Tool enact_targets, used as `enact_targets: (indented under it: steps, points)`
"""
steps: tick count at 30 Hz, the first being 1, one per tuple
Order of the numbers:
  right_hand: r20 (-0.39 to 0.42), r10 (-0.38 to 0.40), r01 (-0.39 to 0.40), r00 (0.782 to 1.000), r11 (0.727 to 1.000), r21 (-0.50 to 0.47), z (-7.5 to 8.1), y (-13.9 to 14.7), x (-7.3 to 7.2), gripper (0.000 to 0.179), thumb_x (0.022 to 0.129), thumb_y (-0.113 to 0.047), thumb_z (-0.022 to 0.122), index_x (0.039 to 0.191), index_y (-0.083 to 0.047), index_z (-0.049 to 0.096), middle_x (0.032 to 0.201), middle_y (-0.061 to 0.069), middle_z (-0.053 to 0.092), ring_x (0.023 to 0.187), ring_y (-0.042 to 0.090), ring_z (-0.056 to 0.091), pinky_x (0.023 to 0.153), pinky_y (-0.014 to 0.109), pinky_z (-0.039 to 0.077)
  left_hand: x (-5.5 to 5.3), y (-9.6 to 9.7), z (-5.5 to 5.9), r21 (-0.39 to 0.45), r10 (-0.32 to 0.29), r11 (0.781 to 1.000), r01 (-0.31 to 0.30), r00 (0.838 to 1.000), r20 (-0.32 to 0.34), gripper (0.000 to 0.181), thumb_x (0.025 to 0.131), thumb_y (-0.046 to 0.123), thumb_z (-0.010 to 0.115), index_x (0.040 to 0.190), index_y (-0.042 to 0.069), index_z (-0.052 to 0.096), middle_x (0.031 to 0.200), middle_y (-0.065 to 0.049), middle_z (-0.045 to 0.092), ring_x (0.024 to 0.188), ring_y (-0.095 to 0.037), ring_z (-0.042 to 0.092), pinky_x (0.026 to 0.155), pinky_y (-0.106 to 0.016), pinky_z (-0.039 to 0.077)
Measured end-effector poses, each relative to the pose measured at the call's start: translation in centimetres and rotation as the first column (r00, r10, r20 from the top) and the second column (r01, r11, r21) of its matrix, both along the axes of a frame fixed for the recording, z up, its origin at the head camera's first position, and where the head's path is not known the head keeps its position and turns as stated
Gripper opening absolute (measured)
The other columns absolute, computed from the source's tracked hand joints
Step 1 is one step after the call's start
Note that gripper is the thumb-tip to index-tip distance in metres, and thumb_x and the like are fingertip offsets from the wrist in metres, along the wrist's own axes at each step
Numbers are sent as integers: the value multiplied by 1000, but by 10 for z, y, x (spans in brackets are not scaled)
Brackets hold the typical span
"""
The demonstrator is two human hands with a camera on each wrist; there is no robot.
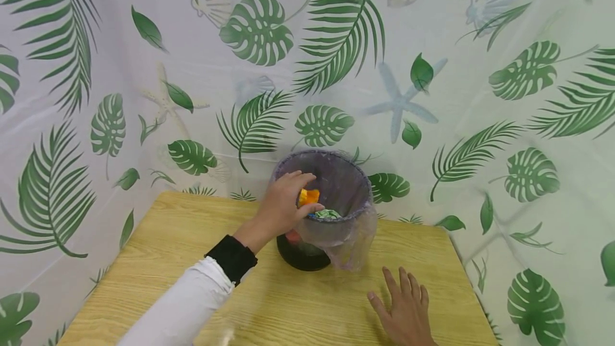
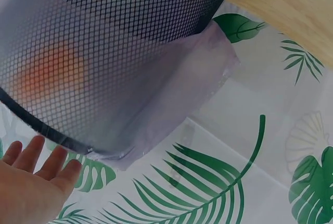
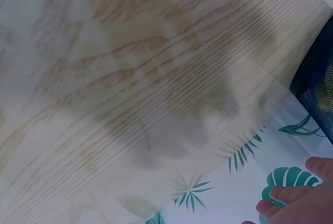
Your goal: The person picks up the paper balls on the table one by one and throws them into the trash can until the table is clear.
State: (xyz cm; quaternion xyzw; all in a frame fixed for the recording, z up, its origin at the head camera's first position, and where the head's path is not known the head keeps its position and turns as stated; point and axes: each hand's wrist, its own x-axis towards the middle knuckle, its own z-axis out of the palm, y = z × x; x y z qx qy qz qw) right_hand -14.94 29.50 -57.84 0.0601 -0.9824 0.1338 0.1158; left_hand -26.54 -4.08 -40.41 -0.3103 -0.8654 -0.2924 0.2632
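Note:
A dark mesh waste bin (image 1: 305, 260) stands near the table's back edge, lined with a thin purple-tinted plastic bag (image 1: 353, 236) folded over its rim. My left hand (image 1: 281, 202) reaches over the bin's left side, thumb and fingers apart. An orange crumpled piece (image 1: 309, 197) shows between them, inside the bin's mouth. Below lies a green-and-white crumpled piece (image 1: 328, 214). In the left wrist view, the fingers of my left hand (image 2: 36, 182) extend beside the rim, and blurred colours show through the mesh (image 2: 130, 73). My right hand (image 1: 405, 308) hovers over the table, fingers spread, holding nothing.
The light wood table (image 1: 192, 239) carries the bin. A white cloth printed with green leaves (image 1: 336, 36) hangs close behind it and along both sides. In the right wrist view, the bin's mesh side (image 3: 322, 88) enters at the right edge.

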Motion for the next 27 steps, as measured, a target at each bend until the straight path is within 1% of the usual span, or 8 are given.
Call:
enact_targets:
  steps: [3,5,8,14,17,19,24,27]
  points:
    - [0,3,-3,1000,1000,-4,0,-1,1,74,92,-67,40,146,-15,38,146,30,28,130,51,20,98,74,12,2,-1,-4,-9,-8,1000,8,1000,-5,68,81,46,72,132,7,52,132,-9,55,126,-30,44,110,-42,29]
    - [-3,3,-3,1000,1000,-5,0,-1,1,74,92,-66,40,146,-15,38,146,30,29,131,51,21,98,74,12,3,-2,-6,-6,-8,1000,7,1000,-13,67,82,47,71,133,7,52,134,-10,53,127,-31,43,111,-43,27]
    - [-9,2,-2,1000,1000,-6,1,-2,2,74,92,-66,41,145,-14,39,145,30,29,130,51,21,98,74,12,5,-6,-11,-12,9,1000,-9,1000,-30,65,84,49,68,132,8,53,135,-11,52,128,-30,41,111,-45,27]
    - [3,3,-3,1000,1000,-8,2,-1,2,75,92,-66,40,145,-14,38,145,30,29,131,51,20,99,74,12,13,-21,-22,-3,52,999,-52,998,-38,66,86,52,64,133,7,51,139,-14,47,133,-30,35,110,-47,28]
    - [15,1,-1,1000,1000,-7,1,0,1,75,92,-67,39,146,-14,38,146,30,28,131,51,19,99,74,11,18,-29,-27,-4,80,997,-80,996,-43,68,87,52,63,135,7,49,141,-16,44,133,-30,34,109,-48,30]
    - [24,-4,4,1000,1000,-7,0,0,1,75,92,-67,39,146,-15,38,146,29,28,131,51,19,99,74,11,21,-34,-31,4,95,995,-95,994,-46,69,87,52,64,136,6,48,142,-17,43,133,-30,34,108,-49,31]
    - [31,-4,5,1000,1000,-15,-5,0,-1,75,92,-67,41,146,-16,38,146,29,28,131,51,19,100,74,10,28,-47,-42,30,126,992,-124,989,-80,71,85,49,67,136,4,47,142,-19,42,132,-29,35,105,-49,35]
    - [27,2,-1,1000,1000,-17,-6,-1,-2,74,92,-67,42,146,-16,38,147,29,28,131,51,19,100,74,10,34,-58,-49,18,142,990,-141,987,-75,72,86,50,65,137,4,45,142,-18,41,133,-29,34,105,-50,34]
